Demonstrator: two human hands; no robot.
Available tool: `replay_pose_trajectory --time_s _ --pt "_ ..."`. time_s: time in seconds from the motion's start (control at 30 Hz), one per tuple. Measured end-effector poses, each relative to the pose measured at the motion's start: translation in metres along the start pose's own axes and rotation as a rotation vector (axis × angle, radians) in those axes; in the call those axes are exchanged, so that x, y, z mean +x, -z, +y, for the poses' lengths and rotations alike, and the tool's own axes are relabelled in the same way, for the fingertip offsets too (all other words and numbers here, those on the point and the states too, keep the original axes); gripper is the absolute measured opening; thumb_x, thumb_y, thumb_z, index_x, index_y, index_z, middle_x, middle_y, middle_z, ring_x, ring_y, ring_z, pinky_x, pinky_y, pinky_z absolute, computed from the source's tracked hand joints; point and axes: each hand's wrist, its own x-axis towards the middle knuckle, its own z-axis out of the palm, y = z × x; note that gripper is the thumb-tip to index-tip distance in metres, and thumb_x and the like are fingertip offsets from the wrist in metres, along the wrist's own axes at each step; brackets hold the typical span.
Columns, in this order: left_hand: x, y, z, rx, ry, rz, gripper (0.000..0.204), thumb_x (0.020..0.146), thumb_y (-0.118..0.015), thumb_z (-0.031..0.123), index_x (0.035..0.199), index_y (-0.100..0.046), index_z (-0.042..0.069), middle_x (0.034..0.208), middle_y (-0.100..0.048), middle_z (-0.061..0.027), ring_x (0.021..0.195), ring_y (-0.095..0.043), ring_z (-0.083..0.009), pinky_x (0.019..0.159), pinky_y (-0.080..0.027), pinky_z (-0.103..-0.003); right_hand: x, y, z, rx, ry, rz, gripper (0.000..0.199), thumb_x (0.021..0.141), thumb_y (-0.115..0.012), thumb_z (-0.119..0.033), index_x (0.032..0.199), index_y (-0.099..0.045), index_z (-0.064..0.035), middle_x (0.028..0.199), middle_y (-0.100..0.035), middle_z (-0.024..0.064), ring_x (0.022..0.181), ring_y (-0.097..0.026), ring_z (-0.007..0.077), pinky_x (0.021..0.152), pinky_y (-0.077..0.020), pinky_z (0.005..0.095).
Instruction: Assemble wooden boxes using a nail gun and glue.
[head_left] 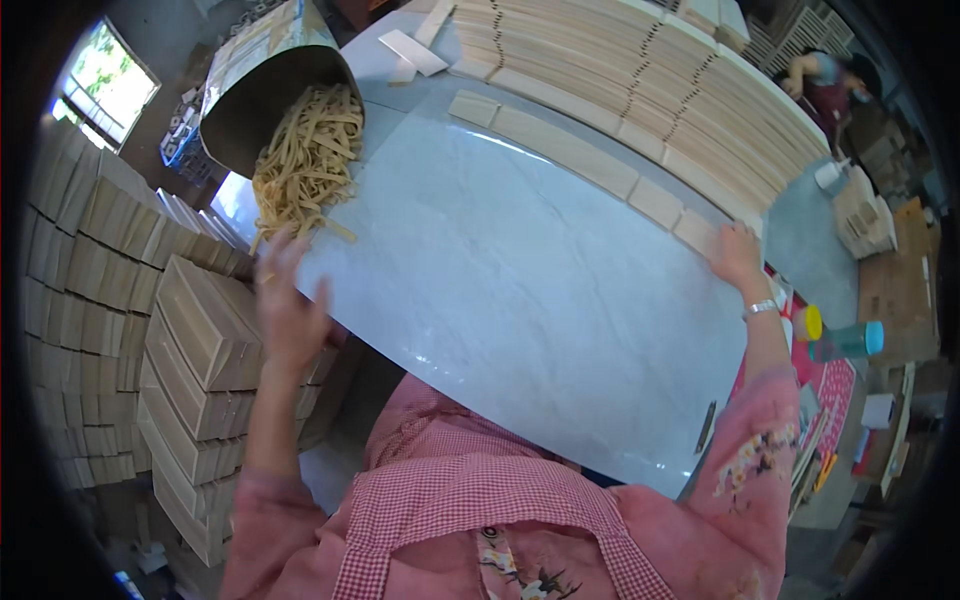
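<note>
At frame left, our left hand (290, 300) is loosely spread, seemingly empty, beside tan strips (310, 150) spilling from a container (262, 45), apparently tipped for easy reach. At frame right, our right hand (738, 255) meets the wooden row (570, 155), perhaps steadying its end; whether it grips, we cannot tell.

The desk (520, 270) spans the centre of the frame. At upper left a container (225, 85) lies on its side, strips (310, 150) inside it and spilling from its mouth; the left fingers (282, 262) are just below them. Across the desk's upper part runs a row of boards (565, 150), stacked slats (590, 80) behind it, the right fingers (733, 234) at its right end. Stacked boxes (205, 345) occupy the left; a bottle (850, 341) is at right, beyond the desk.
</note>
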Motion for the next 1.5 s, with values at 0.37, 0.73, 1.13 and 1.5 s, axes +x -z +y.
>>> replay_pose_trajectory --time_s 0.37,0.73,1.13,1.5 --pt "0.172 -0.229 0.005 0.266 -0.395 -0.085 0.048 0.089 -0.056 0.001 0.135 -0.057 0.011 0.15 -0.05 -0.0095 0.137 -0.047 -0.0316 0.115 -0.035 -0.049 -0.157 0.098 -0.019 0.382 0.072 0.355 0.014 0.087 -0.063 -0.002 0.099 -0.056 -0.0053 0.093 -0.061 0.0106 0.083 -0.058 0.0301 0.073 -0.0469 0.0397" --pt "0.114 -0.15 0.002 0.449 -0.463 -0.605 0.012 0.087 -0.06 0.011 0.089 -0.072 0.011 0.095 -0.071 -0.0086 0.095 -0.066 -0.0307 0.083 -0.051 -0.045 -0.186 0.068 -0.021 0.419 -0.16 0.396 0.018 0.093 -0.06 -0.011 0.108 -0.06 -0.0015 0.089 -0.066 0.0189 0.077 -0.063 0.0397 0.068 -0.0481 0.0481" --pt "0.027 -0.085 0.026 0.091 -0.214 -1.024 0.05 0.088 -0.054 0.012 0.138 -0.05 0.015 0.105 -0.071 -0.0172 0.094 -0.067 -0.0401 0.081 -0.053 -0.047 -0.153 0.072 -0.12 0.777 0.19 0.03 0.044 0.087 -0.056 -0.001 0.131 -0.06 -0.0015 0.107 -0.072 0.0195 0.084 -0.065 0.0419 0.081 -0.0527 0.0448" --pt "0.017 -0.097 0.034 -0.504 0.314 -1.057 0.057 0.08 -0.063 0.013 0.135 -0.05 0.001 0.099 -0.067 -0.0206 0.076 -0.065 -0.0302 0.062 -0.055 -0.039 -0.158 0.106 -0.192 0.531 0.601 0.179 0.025 0.082 -0.075 -0.012 0.104 -0.067 -0.0047 0.103 -0.067 0.0123 0.087 -0.063 0.0272 0.081 -0.0482 0.0377"
